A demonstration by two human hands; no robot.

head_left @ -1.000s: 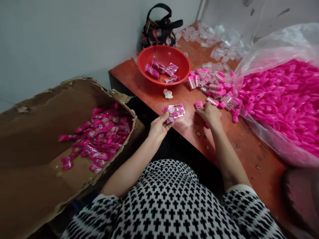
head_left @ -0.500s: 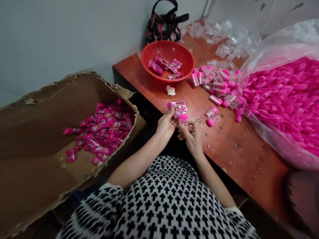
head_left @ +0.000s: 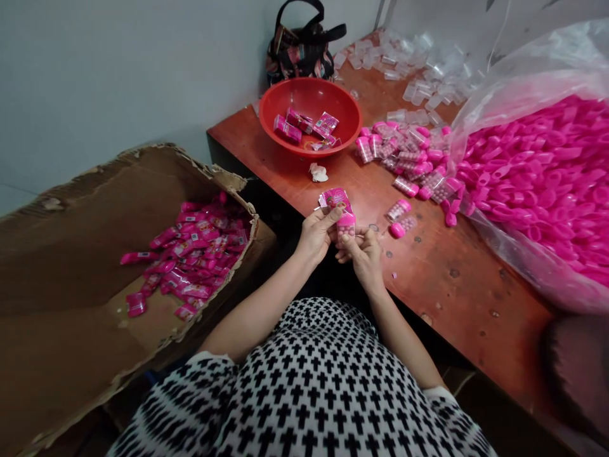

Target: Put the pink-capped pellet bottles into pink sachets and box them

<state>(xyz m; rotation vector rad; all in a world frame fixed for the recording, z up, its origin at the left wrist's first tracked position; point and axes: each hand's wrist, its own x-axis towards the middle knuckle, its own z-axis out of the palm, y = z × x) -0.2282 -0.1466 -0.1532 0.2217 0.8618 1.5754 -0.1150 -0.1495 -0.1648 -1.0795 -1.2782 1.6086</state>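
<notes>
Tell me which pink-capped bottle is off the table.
The bottle in the right hand, against the wrapper in the left hand; all others lie on the table.

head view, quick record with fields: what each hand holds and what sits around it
left hand: pinches a pink printed sleeve
right hand: holds a pink-capped container, cap at the sleeve's lower end
table: red bowl with few wrapped packs; loose filled containers; empty clear containers at back
right side: clear bag of pink caps
left side: torn cardboard box with pile of packs
back corner: handbag
</notes>
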